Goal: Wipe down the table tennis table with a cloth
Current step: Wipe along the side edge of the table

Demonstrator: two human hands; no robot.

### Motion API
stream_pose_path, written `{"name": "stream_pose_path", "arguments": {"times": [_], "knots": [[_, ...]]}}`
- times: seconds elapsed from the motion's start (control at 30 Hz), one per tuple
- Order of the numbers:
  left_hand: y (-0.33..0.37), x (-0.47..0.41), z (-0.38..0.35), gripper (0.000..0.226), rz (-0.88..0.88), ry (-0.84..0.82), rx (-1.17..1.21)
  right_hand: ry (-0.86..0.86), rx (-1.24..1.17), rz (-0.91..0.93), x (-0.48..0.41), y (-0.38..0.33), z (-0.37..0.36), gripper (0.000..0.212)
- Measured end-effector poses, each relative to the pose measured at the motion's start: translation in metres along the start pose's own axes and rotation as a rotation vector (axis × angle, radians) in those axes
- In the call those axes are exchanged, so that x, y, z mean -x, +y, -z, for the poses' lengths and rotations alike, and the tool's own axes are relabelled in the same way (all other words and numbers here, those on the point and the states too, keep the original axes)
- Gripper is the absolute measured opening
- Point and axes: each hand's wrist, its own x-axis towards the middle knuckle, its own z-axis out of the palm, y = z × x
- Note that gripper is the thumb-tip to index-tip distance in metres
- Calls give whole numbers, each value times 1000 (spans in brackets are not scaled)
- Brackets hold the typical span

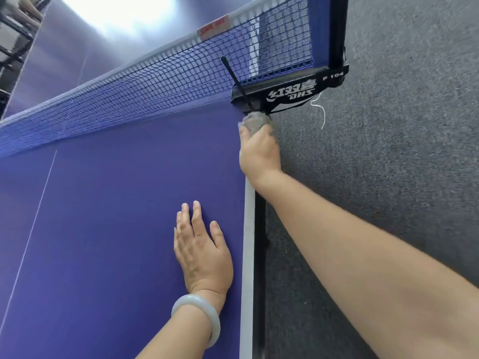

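Note:
The blue table tennis table [116, 216] fills the left of the head view, its white side line [249, 229] running down the right edge. My right hand [259, 154] grips a bunched grey cloth [255, 122] on that edge, just below the black net clamp [290, 92]. Most of the cloth is hidden under my fingers. My left hand [202, 252], with a pale bangle at the wrist, rests flat on the table surface with fingers straight, near the side line.
The blue net [160, 84] crosses the table from the left edge to the clamp and its black post [338, 29]. A white string [321, 112] hangs from the clamp. Grey carpet [388, 125] lies to the right of the table.

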Motion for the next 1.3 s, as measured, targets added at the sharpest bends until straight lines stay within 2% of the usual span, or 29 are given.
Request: {"name": "stream_pose_path", "arguments": {"times": [0.13,0.37,0.43,0.53,0.67,0.83,0.93,1.07,1.2,1.3], "knots": [[1,-1,1,59,5,-3,12,26,67,146,45,26,-7,64],[0,-3,1,58,4,-7,-6,-53,-60,-79,-38,-19,4,53],[0,0,1,58,8,-9,-6,-50,-83,-50,-15,-8,2,56],[2,0,2,60,11,-15,6,-25,-116,48,64,27,-3,54],[0,0,1,58,4,-18,6,-37,-212,13,124,54,-9,64],[0,-2,1,60,-2,2,-1,-32,-349,-147,30,15,-5,58],[0,-1,1,60,0,4,0,-50,-376,-159,0,5,-4,62],[0,-1,2,59,-7,4,6,16,-347,-44,84,41,-12,64],[-1,-2,0,57,-4,0,4,-69,-399,-52,202,86,-12,82],[0,-2,1,57,-9,-2,-1,-90,-370,-77,189,81,-10,88]]}}
